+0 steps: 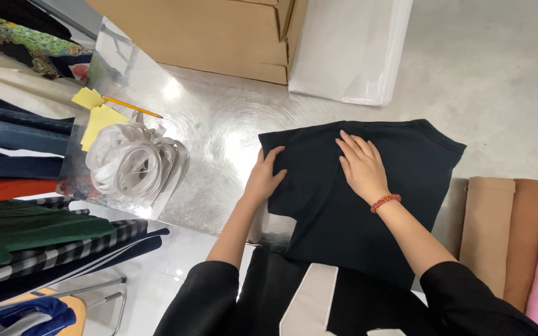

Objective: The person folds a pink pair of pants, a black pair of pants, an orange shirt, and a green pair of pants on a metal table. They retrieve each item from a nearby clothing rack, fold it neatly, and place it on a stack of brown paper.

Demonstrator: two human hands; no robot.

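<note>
1. Your black sleeves sit closest to the lens, and from them both forearms reach forward onto the dark garment (pixel 368 205).
2. Your right hand (pixel 361 167), with a red bead bracelet (pixel 385 201) at the wrist, lies flat and open on the cloth, fingers spread, pressing rather than gripping.
3. Your left hand (pixel 264 177) curls over the garment's left edge, fingers on top; it looks like a light pinch of the fold, though the thumb is hidden.
4. That garment lies folded on the tabletop (pixel 213 124), its near edge hanging over the front toward you.
5. Risk, as a judgement: the polished metal looks slick, so an uneven push could slide the whole fold, and the overhanging part could drag it off the edge.
6. Left of your hands, a loose coil of white tape (pixel 133 163) could snag a sleeve; yellow notes (pixel 98 118) and a pencil (pixel 132 107) lie beyond it.
7. Farther out: cardboard boxes (pixel 219 37), a white plastic-wrapped bundle (pixel 350 50), stacked folded fabrics (pixel 26 242) at left, fabric rolls (pixel 512 230) at right, grey concrete floor (pixel 499 74).
</note>
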